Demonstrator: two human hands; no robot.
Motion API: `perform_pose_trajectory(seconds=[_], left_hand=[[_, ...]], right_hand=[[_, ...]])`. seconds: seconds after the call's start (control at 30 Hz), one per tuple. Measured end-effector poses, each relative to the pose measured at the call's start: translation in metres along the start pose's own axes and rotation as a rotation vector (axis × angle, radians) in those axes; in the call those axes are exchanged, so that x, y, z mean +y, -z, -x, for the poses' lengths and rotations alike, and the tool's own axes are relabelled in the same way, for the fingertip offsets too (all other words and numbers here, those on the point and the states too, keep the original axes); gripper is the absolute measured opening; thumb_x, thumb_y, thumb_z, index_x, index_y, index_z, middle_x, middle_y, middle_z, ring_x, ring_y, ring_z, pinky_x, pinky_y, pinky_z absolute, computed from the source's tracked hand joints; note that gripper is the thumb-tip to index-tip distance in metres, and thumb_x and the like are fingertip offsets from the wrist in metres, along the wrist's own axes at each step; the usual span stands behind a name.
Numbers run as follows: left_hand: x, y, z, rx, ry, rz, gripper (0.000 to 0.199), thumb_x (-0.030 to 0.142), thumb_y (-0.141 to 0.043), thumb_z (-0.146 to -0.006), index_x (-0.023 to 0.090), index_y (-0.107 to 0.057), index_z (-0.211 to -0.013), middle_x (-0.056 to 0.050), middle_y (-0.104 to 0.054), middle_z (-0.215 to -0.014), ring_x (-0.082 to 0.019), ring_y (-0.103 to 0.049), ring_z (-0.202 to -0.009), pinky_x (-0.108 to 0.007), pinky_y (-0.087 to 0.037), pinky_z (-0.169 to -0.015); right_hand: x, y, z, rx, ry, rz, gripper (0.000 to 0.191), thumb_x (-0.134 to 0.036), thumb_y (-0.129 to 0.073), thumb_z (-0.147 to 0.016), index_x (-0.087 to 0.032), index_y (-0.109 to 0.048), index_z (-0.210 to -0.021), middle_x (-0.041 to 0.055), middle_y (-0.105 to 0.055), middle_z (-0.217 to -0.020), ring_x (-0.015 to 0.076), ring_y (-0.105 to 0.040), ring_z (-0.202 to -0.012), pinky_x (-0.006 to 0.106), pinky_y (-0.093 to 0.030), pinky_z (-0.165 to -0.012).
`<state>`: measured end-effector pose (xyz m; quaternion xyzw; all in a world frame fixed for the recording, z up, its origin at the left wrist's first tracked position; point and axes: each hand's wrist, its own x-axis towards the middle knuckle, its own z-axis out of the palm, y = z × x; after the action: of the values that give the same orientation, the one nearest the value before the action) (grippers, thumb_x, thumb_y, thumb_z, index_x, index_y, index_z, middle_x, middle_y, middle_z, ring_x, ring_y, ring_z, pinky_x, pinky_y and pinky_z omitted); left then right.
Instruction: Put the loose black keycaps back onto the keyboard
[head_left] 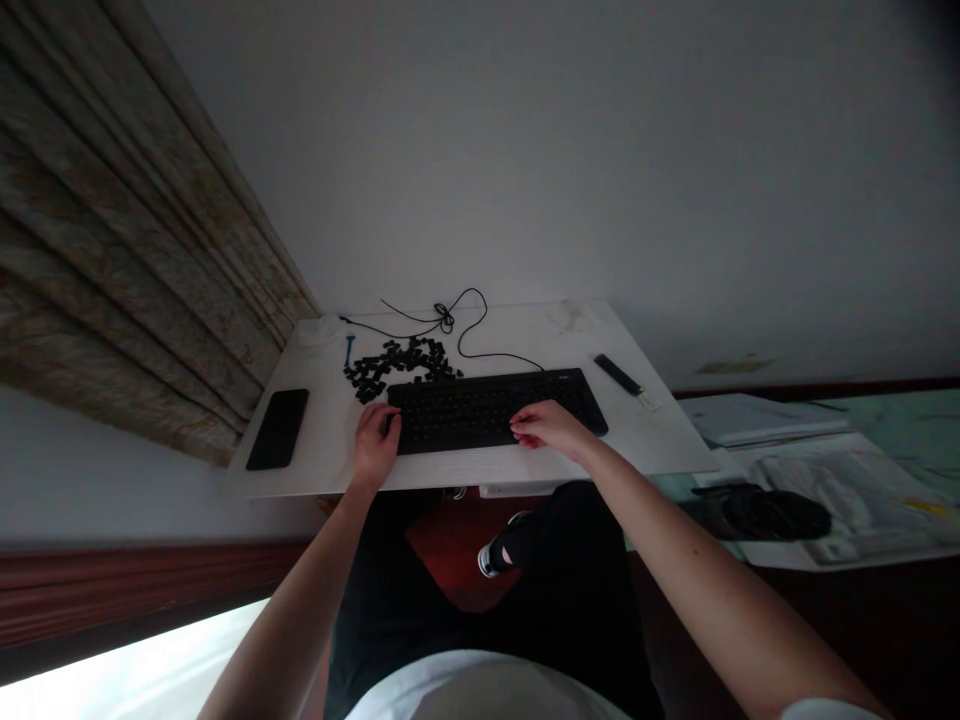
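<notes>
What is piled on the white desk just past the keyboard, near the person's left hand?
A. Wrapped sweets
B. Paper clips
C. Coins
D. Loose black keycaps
D. A heap of small black keycaps lies on the white desk, just beyond the black keyboard and above the left hand.

- pale white wall (pixel 570 150) filling the view ahead, a scuffed patch low on the right;
- pleated beige-and-gold curtain (pixel 127 270) down the left side;
- dark wood skirting board (pixel 135 580) along the wall's foot;
- white desk top (pixel 652 440) against the wall;
- reddish-brown floor (pixel 450 550) beneath it;
- dim light overall, bright glare (pixel 127 670) at lower left
</notes>
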<state>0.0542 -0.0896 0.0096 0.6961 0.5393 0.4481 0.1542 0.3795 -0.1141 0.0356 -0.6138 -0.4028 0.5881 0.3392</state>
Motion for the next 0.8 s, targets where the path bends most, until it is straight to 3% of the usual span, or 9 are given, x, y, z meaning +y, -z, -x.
perform_pose_trajectory(seconds=[0.2, 0.37, 0.67, 0.8], left_hand=[[-0.0028, 0.0, -0.0009, 0.015, 0.067, 0.071, 0.014, 0.026, -0.053, -0.091, 0.021, -0.066, -0.091, -0.006, -0.064, -0.1, -0.02, -0.062, -0.098, -0.036, -0.05, -0.092], [-0.0041, -0.0006, -0.0012, 0.022, 0.115, 0.105, 0.017, 0.025, -0.05, -0.091, 0.021, -0.066, -0.089, -0.005, -0.064, -0.098, -0.019, -0.062, -0.096, -0.033, -0.05, -0.089], [-0.0068, 0.0005, -0.0024, 0.063, 0.155, 0.15, 0.016, 0.024, -0.051, -0.09, 0.021, -0.067, -0.086, -0.004, -0.065, -0.097, -0.018, -0.062, -0.097, -0.033, -0.049, -0.091], [-0.0083, 0.0009, -0.0019, 0.082, 0.187, 0.166, 0.016, 0.025, -0.052, -0.09, 0.021, -0.066, -0.087, -0.004, -0.066, -0.096, -0.018, -0.062, -0.096, -0.034, -0.048, -0.093]], right_hand=[[-0.0034, 0.0007, -0.0054, 0.045, -0.032, 0.157, 0.004, -0.017, -0.077, -0.067, -0.016, -0.073, -0.069, 0.0024, -0.065, -0.051, 0.0119, -0.057, -0.041, 0.02, -0.047, -0.038], [-0.0025, 0.0022, -0.0065, -0.008, 0.003, 0.287, 0.002, -0.015, -0.074, -0.074, -0.013, -0.072, -0.075, 0.0011, -0.065, -0.054, 0.0088, -0.058, -0.046, 0.017, -0.047, -0.045], [-0.0056, 0.0008, -0.0002, 0.008, -0.05, 0.15, 0.005, -0.009, -0.074, -0.076, -0.014, -0.072, -0.076, 0.0037, -0.07, -0.064, 0.012, -0.065, -0.056, 0.022, -0.056, -0.058], [-0.0093, 0.0022, 0.001, 0.026, -0.078, 0.171, 0.005, -0.009, -0.073, -0.078, -0.013, -0.072, -0.075, 0.0042, -0.07, -0.064, 0.0101, -0.063, -0.052, 0.019, -0.052, -0.051]])
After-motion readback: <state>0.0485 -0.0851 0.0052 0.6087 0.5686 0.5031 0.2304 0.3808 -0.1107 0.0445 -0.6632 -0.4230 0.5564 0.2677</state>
